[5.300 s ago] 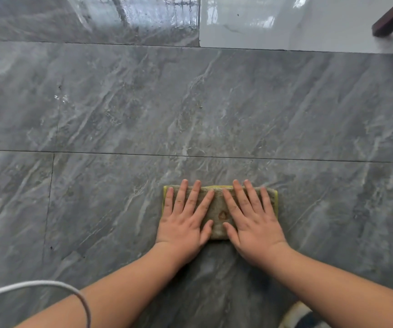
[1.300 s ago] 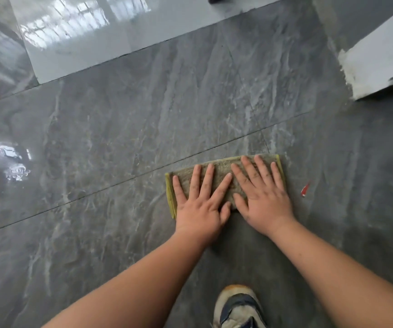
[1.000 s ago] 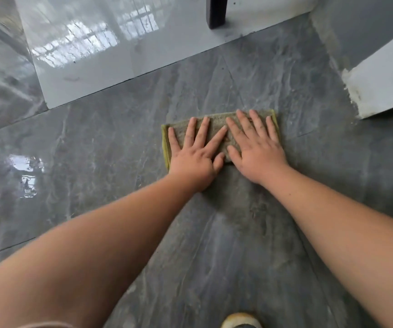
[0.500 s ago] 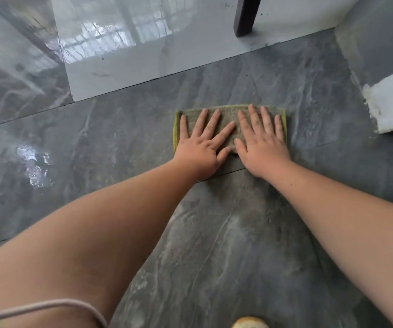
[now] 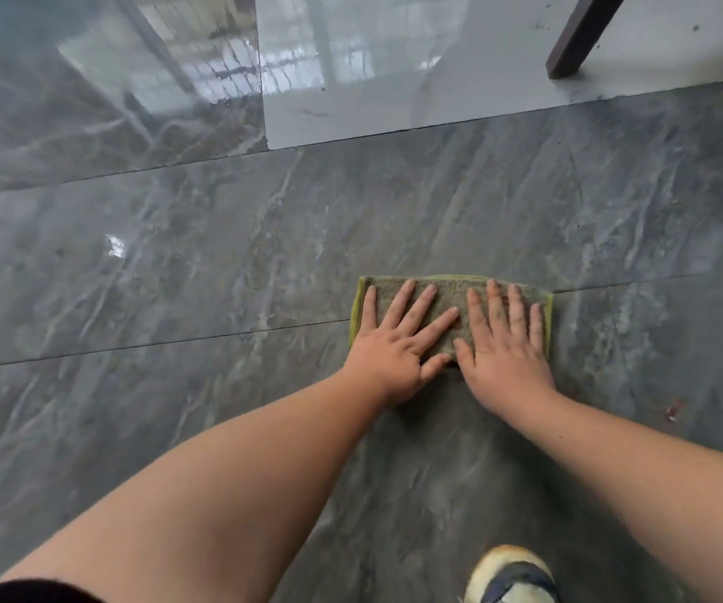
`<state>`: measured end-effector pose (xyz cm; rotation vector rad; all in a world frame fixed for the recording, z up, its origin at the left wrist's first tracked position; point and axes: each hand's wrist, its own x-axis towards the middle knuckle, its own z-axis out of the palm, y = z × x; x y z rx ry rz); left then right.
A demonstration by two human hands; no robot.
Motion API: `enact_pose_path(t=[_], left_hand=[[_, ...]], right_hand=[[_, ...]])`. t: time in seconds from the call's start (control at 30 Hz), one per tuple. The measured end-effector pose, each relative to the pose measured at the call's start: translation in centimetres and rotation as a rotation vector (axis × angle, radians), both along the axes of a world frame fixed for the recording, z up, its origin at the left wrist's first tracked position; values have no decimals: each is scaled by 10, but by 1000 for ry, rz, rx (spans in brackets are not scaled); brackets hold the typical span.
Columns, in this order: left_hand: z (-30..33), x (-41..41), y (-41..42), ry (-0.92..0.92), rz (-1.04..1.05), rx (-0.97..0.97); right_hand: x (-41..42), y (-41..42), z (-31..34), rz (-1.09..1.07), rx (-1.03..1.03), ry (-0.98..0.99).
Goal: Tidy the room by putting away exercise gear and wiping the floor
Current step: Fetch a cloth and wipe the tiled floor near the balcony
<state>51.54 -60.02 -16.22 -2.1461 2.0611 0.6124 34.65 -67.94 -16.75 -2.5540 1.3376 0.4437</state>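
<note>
Both flat, straight-fingered hands, left hand (image 5: 396,341) and right hand (image 5: 503,346), cover most of the folded green cloth (image 5: 446,293) (grasping nothing) on glossy grey marble-look floor tiles (image 5: 220,263); chair leg (image 5: 577,37) cropped at one o'clock.

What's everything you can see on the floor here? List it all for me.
cloth: one, grey-green with yellow-green edging, folded flat on the grey tiles, right of centre
grey tiles: several, dark grey marbled, glossy, covering most of the view
pale tile: one, light grey, far centre and right
furniture leg: one, dark brown, standing on the pale tile, top right
red speck: one, reddish, on the floor right of the forearm
shoe: one, cream and navy, bottom edge
left hand: flat on the cloth, fingers spread
right hand: flat on the cloth beside it
</note>
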Motion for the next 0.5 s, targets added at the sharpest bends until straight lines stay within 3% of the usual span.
enact_pose_path(t=[0.5], left_hand=[[2, 55, 144, 19, 90, 3]], right_hand=[[62, 97, 34, 243, 202, 117]])
